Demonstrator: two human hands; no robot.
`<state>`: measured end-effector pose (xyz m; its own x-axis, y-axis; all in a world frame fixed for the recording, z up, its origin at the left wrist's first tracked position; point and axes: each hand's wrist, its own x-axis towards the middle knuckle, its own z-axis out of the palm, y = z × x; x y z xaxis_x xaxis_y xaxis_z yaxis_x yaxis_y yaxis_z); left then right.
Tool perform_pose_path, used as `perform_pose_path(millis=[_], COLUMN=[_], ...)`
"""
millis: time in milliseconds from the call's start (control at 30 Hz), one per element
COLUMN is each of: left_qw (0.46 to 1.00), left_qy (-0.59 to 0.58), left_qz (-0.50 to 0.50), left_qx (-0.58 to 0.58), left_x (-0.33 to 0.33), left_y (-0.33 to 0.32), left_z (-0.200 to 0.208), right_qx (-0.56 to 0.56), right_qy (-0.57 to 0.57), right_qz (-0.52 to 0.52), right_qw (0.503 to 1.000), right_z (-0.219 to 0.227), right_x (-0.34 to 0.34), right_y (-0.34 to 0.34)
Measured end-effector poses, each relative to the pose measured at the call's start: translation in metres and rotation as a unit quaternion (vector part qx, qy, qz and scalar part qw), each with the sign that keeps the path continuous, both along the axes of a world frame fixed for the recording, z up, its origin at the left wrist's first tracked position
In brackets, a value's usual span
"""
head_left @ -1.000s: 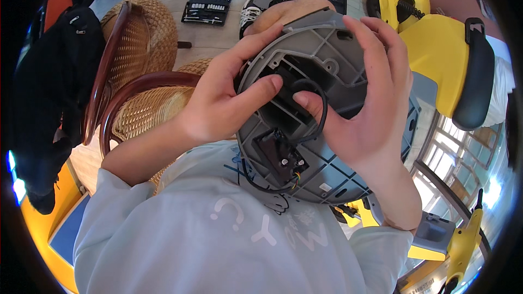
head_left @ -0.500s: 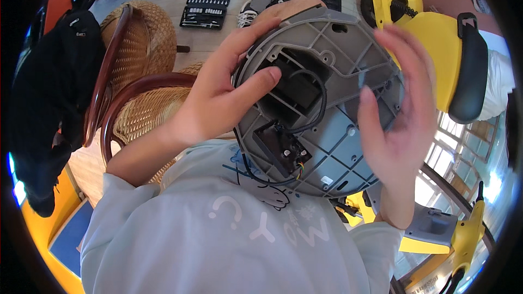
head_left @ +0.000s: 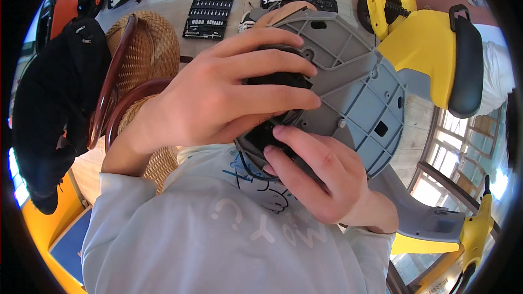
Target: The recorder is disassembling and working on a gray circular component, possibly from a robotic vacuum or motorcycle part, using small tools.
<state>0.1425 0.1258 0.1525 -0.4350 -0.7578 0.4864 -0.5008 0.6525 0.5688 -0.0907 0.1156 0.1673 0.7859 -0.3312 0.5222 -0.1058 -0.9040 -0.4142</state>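
The round grey plastic housing (head_left: 359,92), ribbed on the side facing you, sits close in front of your chest with a black insert (head_left: 278,81) at its centre. Your left hand (head_left: 218,100) lies across that insert, fingers spread flat and curled over it, while your right hand (head_left: 321,177) presses fingertips into the dark recess just below. A wicker chair (head_left: 141,60) stands to your left, a socket set (head_left: 207,17) on the floor beyond, and a yellow machine (head_left: 419,43) to your right.

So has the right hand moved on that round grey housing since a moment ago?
Yes. The right hand has left the outer rim of the grey housing and come down to the black module at its middle.
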Motion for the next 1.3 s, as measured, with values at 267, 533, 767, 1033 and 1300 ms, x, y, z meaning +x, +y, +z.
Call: perform_pose_path(millis=[267, 533, 767, 1033, 1300], left_qw=[0.994, 0.989, 0.974, 0.959, 0.968], left_qy=[0.056, 0.089, 0.16, 0.17, 0.131], left_qz=[0.081, 0.121, 0.153, 0.178, 0.206], left_qx=[-0.05, -0.003, 0.049, 0.14, 0.059], left_x=[0.002, 0.004, 0.001, 0.005, 0.005], left_y=[0.005, 0.015, 0.013, 0.014, 0.018], left_z=[0.007, 0.004, -0.003, 0.006, 0.0], right_qx=[-0.057, -0.058, -0.021, -0.181, -0.054], right_qy=[0.025, -0.016, 0.116, 0.07, 0.147], right_qz=[-0.089, -0.083, -0.025, 0.055, 0.038], right_qw=[0.994, 0.995, 0.993, 0.979, 0.987], right_z=[0.042, 0.029, 0.04, 0.027, 0.036], right_x=[-0.016, 0.003, 0.008, 0.015, 0.02], right_y=[-0.013, -0.049, -0.068, -0.072, -0.072])
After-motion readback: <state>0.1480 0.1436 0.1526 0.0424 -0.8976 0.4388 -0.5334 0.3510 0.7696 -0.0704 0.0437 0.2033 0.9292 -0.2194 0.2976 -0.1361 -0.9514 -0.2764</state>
